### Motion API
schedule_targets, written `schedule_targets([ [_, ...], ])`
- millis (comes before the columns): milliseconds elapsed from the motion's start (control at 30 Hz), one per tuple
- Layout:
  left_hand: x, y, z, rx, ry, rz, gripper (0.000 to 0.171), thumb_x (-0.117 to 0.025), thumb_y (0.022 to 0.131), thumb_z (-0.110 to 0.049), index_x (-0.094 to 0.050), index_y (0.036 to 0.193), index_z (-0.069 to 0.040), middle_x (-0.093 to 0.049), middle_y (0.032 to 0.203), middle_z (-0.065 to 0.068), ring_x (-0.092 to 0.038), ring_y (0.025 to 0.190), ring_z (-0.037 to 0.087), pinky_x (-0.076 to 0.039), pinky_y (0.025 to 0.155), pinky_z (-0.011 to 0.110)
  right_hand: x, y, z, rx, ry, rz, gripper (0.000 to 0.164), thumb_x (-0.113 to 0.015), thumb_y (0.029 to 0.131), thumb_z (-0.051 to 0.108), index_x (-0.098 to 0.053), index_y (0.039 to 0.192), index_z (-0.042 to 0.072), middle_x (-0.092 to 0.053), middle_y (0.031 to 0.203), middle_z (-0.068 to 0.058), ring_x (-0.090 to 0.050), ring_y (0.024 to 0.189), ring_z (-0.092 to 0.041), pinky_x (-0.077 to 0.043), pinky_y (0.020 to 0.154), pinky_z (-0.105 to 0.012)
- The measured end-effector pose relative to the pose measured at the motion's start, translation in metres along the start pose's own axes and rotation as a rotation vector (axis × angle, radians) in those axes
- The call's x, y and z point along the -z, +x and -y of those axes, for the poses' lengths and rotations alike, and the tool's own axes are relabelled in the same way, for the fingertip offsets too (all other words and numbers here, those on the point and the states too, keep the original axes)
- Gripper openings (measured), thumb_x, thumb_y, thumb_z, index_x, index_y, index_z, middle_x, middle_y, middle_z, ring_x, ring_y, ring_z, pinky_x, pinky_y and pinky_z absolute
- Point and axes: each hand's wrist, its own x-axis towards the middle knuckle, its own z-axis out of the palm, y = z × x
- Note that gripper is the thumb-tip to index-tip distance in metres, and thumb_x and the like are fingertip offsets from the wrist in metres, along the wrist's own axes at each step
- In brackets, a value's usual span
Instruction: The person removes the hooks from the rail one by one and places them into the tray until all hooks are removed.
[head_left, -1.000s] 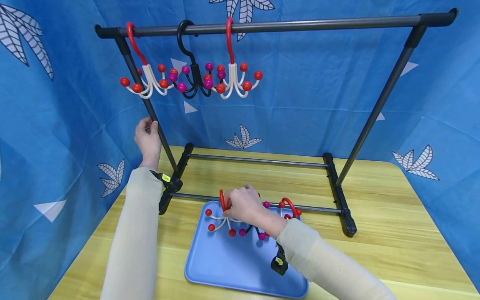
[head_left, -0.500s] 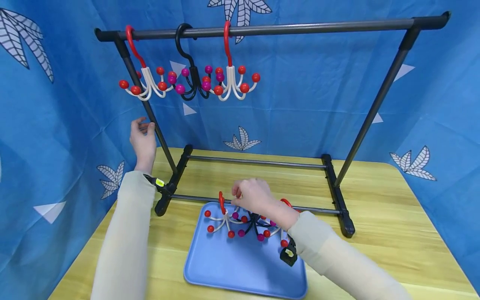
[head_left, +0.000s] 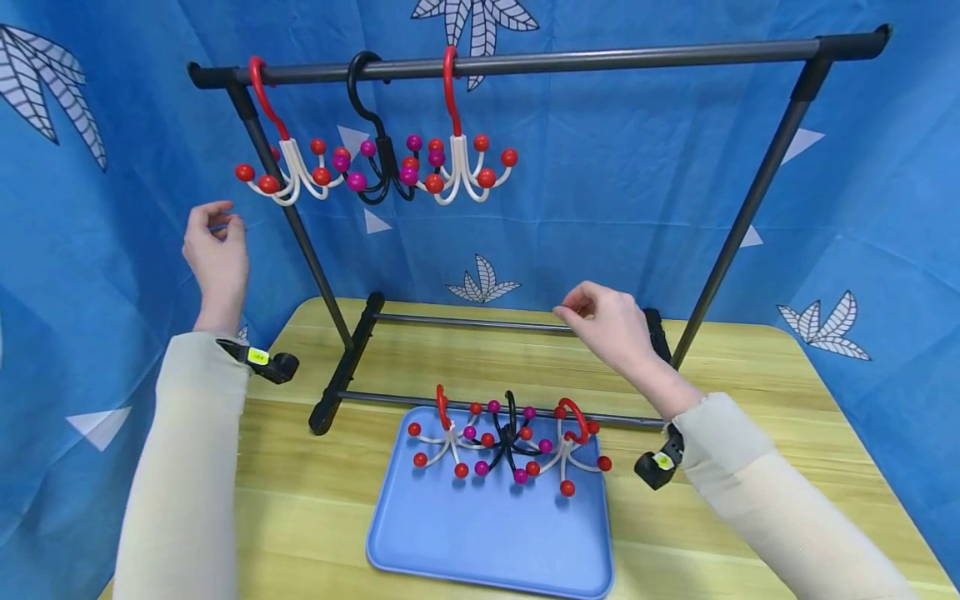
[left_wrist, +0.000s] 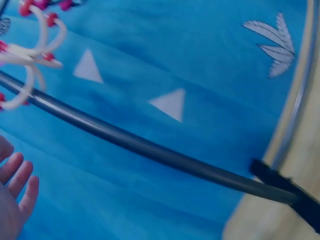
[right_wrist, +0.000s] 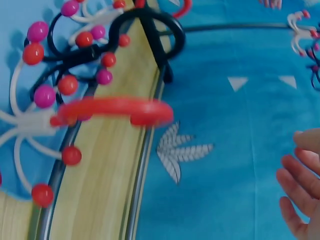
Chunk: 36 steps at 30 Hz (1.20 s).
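Observation:
Nothing is in my left hand (head_left: 217, 254), raised left of the rack's left post (head_left: 307, 248) with loosely bent fingers. My right hand (head_left: 611, 325) hovers without a load behind and right of the blue tray (head_left: 487, 537). Three octopus-style hangers with ball tips stand in a row on the tray: a white one with a red hook (head_left: 451, 433), a black one (head_left: 508, 435) and another white one (head_left: 567, 450). From the rack's top bar (head_left: 630, 59) hang a white hanger (head_left: 296, 167), a black hanger (head_left: 386, 158) and a second white hanger (head_left: 460, 162), all toward its left end.
The black rack stands on a wooden table (head_left: 757, 467), its lower crossbar (head_left: 390, 399) running just behind the tray. A blue leaf-print curtain (head_left: 622, 200) closes off the back and sides. The right post (head_left: 750, 204) slants up near my right hand.
My right hand has let go of the tray's left white hanger and moved up and right. My left hand has moved left, away from the rack post.

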Motion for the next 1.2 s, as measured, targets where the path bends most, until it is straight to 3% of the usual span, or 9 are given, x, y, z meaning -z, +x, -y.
schedule_targets([
  [267,0.012,0.004,-0.052,-0.144,-0.151,-0.051,0.024,-0.051,0.092,-0.026,-0.055,0.115,-0.024,-0.054,0.110,-0.012,-0.046,0.098,-0.001,-0.035,0.089,0.020,0.031,-0.001,-0.035,-0.045,0.065,-0.191,0.024,-0.062,0.085,0.030,-0.063,0.095,0.008,-0.065,0.090,-0.008,-0.059,0.079,-0.022,-0.045,0.068,-0.037],
  [367,0.010,-0.007,-0.080,-0.198,-0.208,-0.041,0.022,-0.052,0.091,-0.022,-0.057,0.114,-0.022,-0.055,0.109,-0.010,-0.048,0.100,0.001,-0.037,0.089,0.020,0.044,-0.001,-0.045,-0.116,0.123,-0.227,0.032,-0.061,0.086,0.031,-0.060,0.107,0.007,-0.063,0.104,-0.010,-0.059,0.090,-0.024,-0.045,0.077,-0.037],
  [500,0.001,-0.021,-0.112,-0.284,-0.222,-0.017,0.022,-0.052,0.092,-0.017,-0.057,0.113,-0.018,-0.056,0.107,-0.007,-0.049,0.098,0.002,-0.038,0.086,0.020,0.058,0.002,-0.056,-0.229,0.164,-0.307,0.042,-0.058,0.087,0.035,-0.053,0.120,0.010,-0.060,0.113,-0.009,-0.058,0.097,-0.023,-0.045,0.080,-0.031],
  [600,-0.010,-0.024,-0.124,-0.358,-0.197,-0.001,0.023,-0.051,0.092,-0.017,-0.057,0.114,-0.018,-0.056,0.108,-0.005,-0.048,0.096,0.002,-0.039,0.083,0.019,0.063,0.005,-0.066,-0.239,0.133,-0.405,0.043,-0.058,0.087,0.032,-0.049,0.125,0.013,-0.060,0.112,-0.009,-0.058,0.094,-0.021,-0.044,0.079,-0.027],
  [700,-0.020,-0.029,-0.137,-0.428,-0.186,0.016,0.024,-0.051,0.092,-0.018,-0.057,0.116,-0.017,-0.055,0.106,-0.006,-0.048,0.095,0.001,-0.040,0.081,0.018,0.067,0.009,-0.073,-0.227,0.099,-0.513,0.041,-0.057,0.087,0.028,-0.047,0.125,0.016,-0.058,0.107,-0.005,-0.056,0.085,-0.010,-0.043,0.075,-0.023],
  [867,-0.031,-0.052,-0.163,-0.519,-0.199,0.096,0.025,-0.051,0.092,-0.017,-0.058,0.117,-0.013,-0.056,0.105,-0.002,-0.050,0.097,0.005,-0.040,0.082,0.018,0.072,0.015,-0.086,-0.260,0.088,-0.645,0.040,-0.054,0.089,0.026,-0.043,0.127,0.023,-0.049,0.108,0.000,-0.049,0.081,-0.004,-0.041,0.074,-0.022],
  [1000,-0.042,-0.068,-0.177,-0.569,-0.191,0.173,0.027,-0.053,0.091,-0.018,-0.058,0.117,-0.009,-0.057,0.107,0.004,-0.052,0.097,0.008,-0.041,0.082,0.017,0.075,0.019,-0.093,-0.320,0.076,-0.640,0.045,-0.052,0.089,0.026,-0.038,0.132,0.027,-0.044,0.120,-0.004,-0.051,0.095,-0.015,-0.042,0.079,-0.024],
  [1200,-0.072,-0.068,-0.182,-0.621,-0.202,0.250,0.032,-0.060,0.088,-0.022,-0.057,0.117,-0.008,-0.059,0.108,0.005,-0.054,0.096,0.008,-0.043,0.081,0.016,0.080,0.021,-0.101,-0.341,0.112,-0.553,0.054,-0.048,0.092,0.023,-0.026,0.141,0.029,-0.045,0.129,-0.008,-0.050,0.112,-0.021,-0.043,0.093,-0.033],
])
